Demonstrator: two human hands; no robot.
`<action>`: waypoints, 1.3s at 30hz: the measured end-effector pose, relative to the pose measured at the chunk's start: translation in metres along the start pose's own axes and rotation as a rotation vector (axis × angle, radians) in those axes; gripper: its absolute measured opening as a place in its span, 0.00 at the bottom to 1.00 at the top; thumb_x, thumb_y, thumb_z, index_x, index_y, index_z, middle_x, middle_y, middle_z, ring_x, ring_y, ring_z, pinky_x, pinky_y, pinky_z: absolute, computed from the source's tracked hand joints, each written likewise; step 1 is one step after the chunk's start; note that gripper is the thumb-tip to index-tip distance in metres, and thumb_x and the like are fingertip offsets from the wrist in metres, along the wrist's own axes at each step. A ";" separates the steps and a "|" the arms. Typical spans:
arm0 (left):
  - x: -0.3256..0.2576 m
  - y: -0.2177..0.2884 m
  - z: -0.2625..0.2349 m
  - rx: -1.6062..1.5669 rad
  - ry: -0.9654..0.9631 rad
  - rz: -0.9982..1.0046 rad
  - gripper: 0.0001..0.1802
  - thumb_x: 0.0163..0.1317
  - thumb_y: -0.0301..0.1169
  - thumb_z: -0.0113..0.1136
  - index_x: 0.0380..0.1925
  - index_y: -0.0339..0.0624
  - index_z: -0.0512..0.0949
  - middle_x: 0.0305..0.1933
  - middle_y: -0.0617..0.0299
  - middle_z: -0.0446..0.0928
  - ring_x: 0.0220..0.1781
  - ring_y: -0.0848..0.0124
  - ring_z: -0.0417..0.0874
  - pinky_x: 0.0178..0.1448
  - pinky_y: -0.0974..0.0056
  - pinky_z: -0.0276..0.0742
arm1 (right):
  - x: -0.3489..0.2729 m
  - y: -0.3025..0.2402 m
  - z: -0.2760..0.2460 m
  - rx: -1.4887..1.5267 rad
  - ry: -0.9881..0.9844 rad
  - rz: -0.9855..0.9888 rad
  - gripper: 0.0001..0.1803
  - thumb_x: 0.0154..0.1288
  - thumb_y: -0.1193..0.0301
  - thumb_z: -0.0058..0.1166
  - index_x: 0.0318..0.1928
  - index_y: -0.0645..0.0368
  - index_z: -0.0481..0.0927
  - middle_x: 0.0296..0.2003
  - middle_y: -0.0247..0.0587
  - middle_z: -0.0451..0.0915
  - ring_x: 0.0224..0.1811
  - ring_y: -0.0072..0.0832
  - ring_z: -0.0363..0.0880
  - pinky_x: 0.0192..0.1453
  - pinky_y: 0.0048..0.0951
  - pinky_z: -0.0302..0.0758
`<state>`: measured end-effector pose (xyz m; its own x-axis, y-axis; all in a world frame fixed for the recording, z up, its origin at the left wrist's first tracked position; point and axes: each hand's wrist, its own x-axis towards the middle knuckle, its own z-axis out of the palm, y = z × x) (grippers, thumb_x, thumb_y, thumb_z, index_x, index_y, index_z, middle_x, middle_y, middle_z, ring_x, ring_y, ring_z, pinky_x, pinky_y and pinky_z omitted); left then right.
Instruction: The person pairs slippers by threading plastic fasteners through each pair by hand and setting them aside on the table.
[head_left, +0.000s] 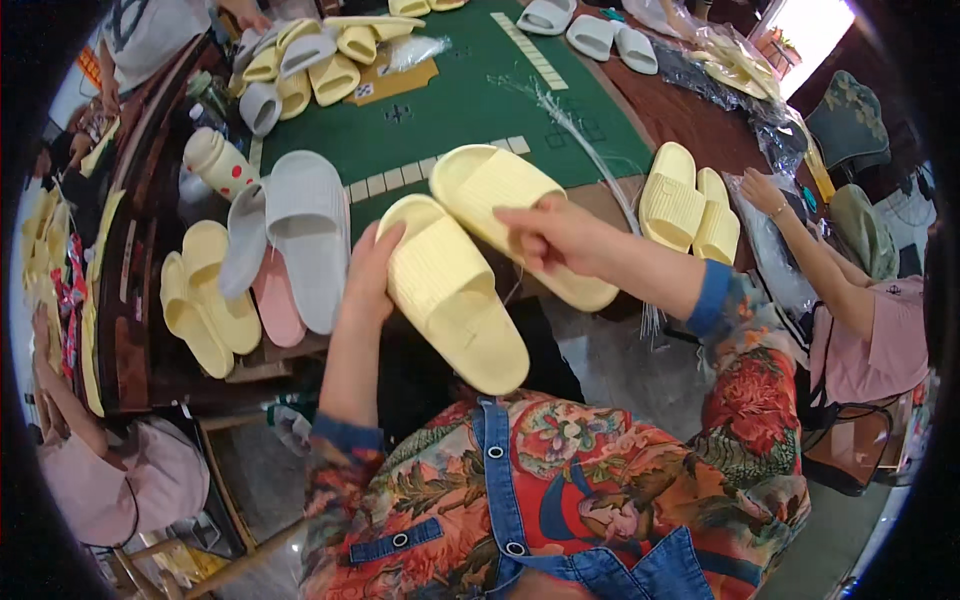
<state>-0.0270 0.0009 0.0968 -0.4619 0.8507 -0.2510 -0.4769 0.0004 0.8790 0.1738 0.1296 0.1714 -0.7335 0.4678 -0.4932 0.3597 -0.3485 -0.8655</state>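
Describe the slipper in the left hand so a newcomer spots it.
From the green mat, come down toward the floral shirt. Between them, the left hand grips a yellow slipper. The second slipper is at the right hand; this one lies lower in view, nearer the shirt.

Tabletop [450, 115]: green, with rows of cream rectangles; brown cloth [655, 110] toward the right edge.
Raised slippers [475, 345], over near edge: pale yellow throughout, straps finely ribbed.
Right-edge slippers [668, 210]: same yellow, ribbed straps.
Near-left-corner slippers [222, 290]: pale yellow.
Grey slippers [310, 240], beside them: plain light grey.
Pink slipper [275, 305]: plain pink.
Bottle [215, 160], left edge: cream, red dots.
Wearer's top [580, 440]: multicoloured floral on red, blue denim trim.
Co-worker's garment [890, 325], right: pink.
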 end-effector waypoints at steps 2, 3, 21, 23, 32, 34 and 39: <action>0.038 -0.016 -0.009 0.248 0.028 0.009 0.20 0.57 0.35 0.58 0.46 0.34 0.68 0.40 0.56 0.75 0.40 0.70 0.76 0.42 0.66 0.73 | 0.044 0.035 -0.019 0.211 -0.046 -0.100 0.19 0.63 0.60 0.50 0.18 0.54 0.67 0.14 0.31 0.68 0.16 0.19 0.68 0.17 0.19 0.61; 0.048 -0.021 -0.007 0.366 0.112 0.021 0.21 0.57 0.34 0.57 0.47 0.34 0.68 0.41 0.54 0.74 0.40 0.68 0.75 0.43 0.64 0.72 | 0.056 0.051 -0.017 0.208 -0.045 -0.082 0.19 0.63 0.60 0.50 0.18 0.54 0.67 0.14 0.31 0.68 0.16 0.19 0.68 0.17 0.19 0.61; 0.016 -0.035 0.019 1.471 0.105 1.116 0.17 0.48 0.32 0.62 0.40 0.44 0.74 0.45 0.56 0.70 0.50 0.57 0.70 0.53 0.56 0.64 | 0.048 0.017 -0.031 -0.594 0.307 -0.501 0.13 0.62 0.64 0.50 0.37 0.63 0.79 0.22 0.35 0.78 0.21 0.19 0.73 0.28 0.23 0.71; 0.018 -0.040 0.013 1.479 0.148 1.136 0.15 0.50 0.31 0.62 0.39 0.43 0.74 0.44 0.57 0.71 0.49 0.58 0.71 0.52 0.57 0.65 | 0.071 -0.002 -0.070 -0.546 0.595 -0.539 0.11 0.58 0.64 0.52 0.34 0.60 0.79 0.25 0.42 0.80 0.25 0.29 0.79 0.30 0.30 0.75; 0.022 -0.044 0.023 1.457 0.104 1.138 0.15 0.51 0.31 0.60 0.41 0.43 0.74 0.46 0.56 0.71 0.49 0.58 0.71 0.52 0.56 0.65 | 0.075 0.010 -0.228 -1.287 0.851 0.022 0.16 0.53 0.61 0.56 0.35 0.60 0.80 0.38 0.49 0.79 0.39 0.44 0.78 0.45 0.39 0.74; 0.020 -0.040 0.022 1.479 0.128 1.117 0.16 0.51 0.31 0.61 0.41 0.43 0.74 0.46 0.56 0.71 0.49 0.58 0.71 0.53 0.57 0.65 | 0.068 0.013 -0.224 -1.374 0.703 0.085 0.15 0.53 0.60 0.57 0.34 0.59 0.81 0.37 0.49 0.80 0.38 0.42 0.79 0.44 0.38 0.75; 0.020 -0.037 0.025 1.431 0.108 1.117 0.18 0.49 0.31 0.62 0.42 0.43 0.73 0.47 0.56 0.70 0.51 0.59 0.70 0.54 0.57 0.63 | 0.044 0.006 -0.226 -0.853 0.926 -0.337 0.12 0.54 0.61 0.56 0.33 0.55 0.82 0.25 0.40 0.81 0.31 0.33 0.80 0.37 0.33 0.74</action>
<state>0.0003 0.0308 0.0698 -0.1477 0.7336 0.6633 0.9675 -0.0321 0.2509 0.2737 0.3315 0.1245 -0.3144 0.9326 0.1775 0.7385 0.3577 -0.5715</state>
